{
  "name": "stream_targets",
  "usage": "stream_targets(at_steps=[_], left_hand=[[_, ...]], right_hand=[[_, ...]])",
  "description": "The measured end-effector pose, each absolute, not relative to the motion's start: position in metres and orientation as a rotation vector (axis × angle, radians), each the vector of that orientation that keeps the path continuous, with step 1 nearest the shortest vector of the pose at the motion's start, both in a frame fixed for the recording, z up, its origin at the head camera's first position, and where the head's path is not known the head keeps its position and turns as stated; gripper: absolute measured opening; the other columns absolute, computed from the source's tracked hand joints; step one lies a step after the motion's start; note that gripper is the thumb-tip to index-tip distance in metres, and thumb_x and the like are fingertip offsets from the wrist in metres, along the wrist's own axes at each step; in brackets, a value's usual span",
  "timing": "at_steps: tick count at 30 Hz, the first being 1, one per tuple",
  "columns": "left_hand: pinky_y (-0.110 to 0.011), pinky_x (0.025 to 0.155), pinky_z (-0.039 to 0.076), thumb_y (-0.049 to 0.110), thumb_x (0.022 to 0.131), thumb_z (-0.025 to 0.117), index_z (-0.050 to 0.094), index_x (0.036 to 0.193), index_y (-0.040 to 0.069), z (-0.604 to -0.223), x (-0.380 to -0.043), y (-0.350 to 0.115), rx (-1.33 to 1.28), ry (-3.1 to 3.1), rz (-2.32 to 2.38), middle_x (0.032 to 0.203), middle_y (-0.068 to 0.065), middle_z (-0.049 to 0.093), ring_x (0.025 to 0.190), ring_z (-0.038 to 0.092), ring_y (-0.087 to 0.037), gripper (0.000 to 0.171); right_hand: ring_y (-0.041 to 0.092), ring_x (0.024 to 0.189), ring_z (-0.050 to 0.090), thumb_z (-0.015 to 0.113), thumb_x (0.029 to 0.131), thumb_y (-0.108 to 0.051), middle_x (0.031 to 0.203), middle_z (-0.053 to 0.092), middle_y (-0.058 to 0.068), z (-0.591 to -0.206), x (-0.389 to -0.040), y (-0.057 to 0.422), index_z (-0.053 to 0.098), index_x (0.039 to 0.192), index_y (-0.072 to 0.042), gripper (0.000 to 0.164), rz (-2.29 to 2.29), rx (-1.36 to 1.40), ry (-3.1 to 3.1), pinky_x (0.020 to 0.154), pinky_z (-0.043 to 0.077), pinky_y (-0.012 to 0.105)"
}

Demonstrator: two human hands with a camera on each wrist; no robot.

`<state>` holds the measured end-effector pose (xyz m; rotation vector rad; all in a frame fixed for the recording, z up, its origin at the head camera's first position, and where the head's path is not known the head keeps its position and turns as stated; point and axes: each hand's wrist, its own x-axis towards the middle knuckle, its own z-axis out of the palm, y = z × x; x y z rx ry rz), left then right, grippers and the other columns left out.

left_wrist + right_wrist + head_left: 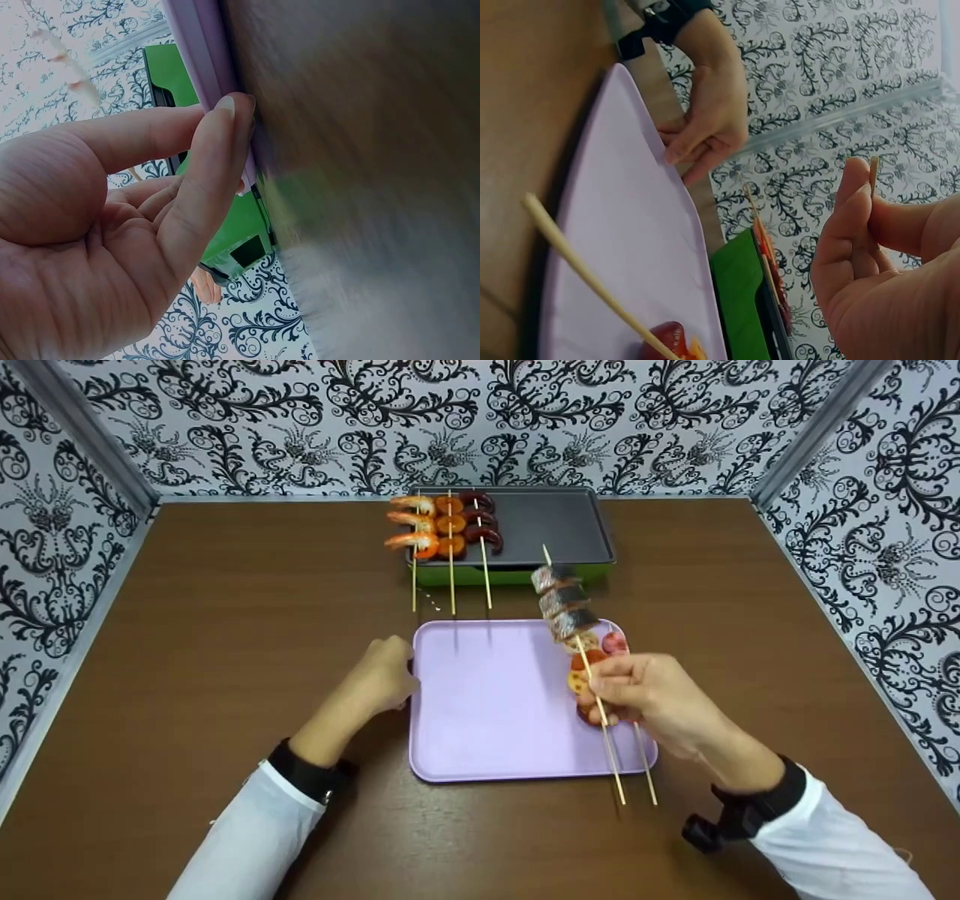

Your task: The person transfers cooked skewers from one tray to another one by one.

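Silver-and-dark chunk skewer [562, 601] on a pale, thin stick: tilted, raised over the right side of the lilac rectangular tray [487, 705], its tip towards the grey-topped green grill [551, 525].
Right hand [652, 697]: thumb and fingers pinch the stick below the chunks, forearm angling in from lower right.
Left hand [382, 679]: thumb and bent finger nearly together, pinching the tray's left rim, forearm angling in from lower left.

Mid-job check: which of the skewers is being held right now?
The skewer with three silver-grey chunks, pinched in the right hand; the others lie on the grill or the lilac tray.
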<state>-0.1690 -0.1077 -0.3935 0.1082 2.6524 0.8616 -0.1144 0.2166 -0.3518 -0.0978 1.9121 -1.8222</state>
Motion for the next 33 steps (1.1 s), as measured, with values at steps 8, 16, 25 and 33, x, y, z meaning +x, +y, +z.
stream_targets(at_steps=[8, 16, 25, 33], left_hand=[[-0.022, 0.038, 0.046, -0.002, 0.074, 0.054, 0.061, 0.074, 0.001, -0.393, -0.169, -0.107, 0.099, 2.653, 0.850, 0.070, -0.016, 0.063, 0.044, 0.058, -0.017, 0.007], [-0.022, 0.038, 0.045, -0.002, 0.073, 0.054, 0.060, 0.074, 0.001, -0.394, -0.169, -0.107, 0.097, 2.646, 0.873, 0.071, -0.016, 0.063, 0.044, 0.057, -0.016, 0.007], [-0.021, 0.038, 0.045, -0.003, 0.073, 0.053, 0.059, 0.073, 0.002, -0.395, -0.170, -0.108, 0.090, 2.634, 0.877, 0.070, -0.015, 0.063, 0.044, 0.058, -0.016, 0.008], [-0.023, 0.039, 0.048, -0.003, 0.073, 0.053, 0.060, 0.073, 0.001, -0.396, -0.170, -0.108, 0.105, 2.641, 0.879, 0.074, -0.018, 0.064, 0.044, 0.059, -0.016, 0.008]], right_hand=[[0.005, 0.053, 0.055, 0.065, 0.083, -0.018, 0.075, 0.072, -0.001, -0.368, -0.096, 0.215, 0.062, 0.098, 0.003, 0.026, -1.731, -0.078, 1.990, 0.047, 0.042, 0.017], [0.004, 0.052, 0.054, 0.065, 0.083, -0.023, 0.075, 0.072, -0.002, -0.379, -0.086, 0.213, 0.056, 0.106, 0.013, 0.043, -1.664, -0.043, 1.991, 0.047, 0.042, 0.016], [0.004, 0.052, 0.054, 0.066, 0.083, -0.024, 0.077, 0.073, 0.002, -0.386, -0.083, 0.211, 0.056, 0.109, 0.013, 0.046, -1.592, 0.007, 2.024, 0.048, 0.045, 0.015], [0.006, 0.049, 0.055, 0.068, 0.081, -0.025, 0.077, 0.072, 0.007, -0.385, -0.082, 0.211, 0.060, 0.107, 0.011, 0.045, -1.549, 0.041, 2.073, 0.042, 0.045, 0.015]])
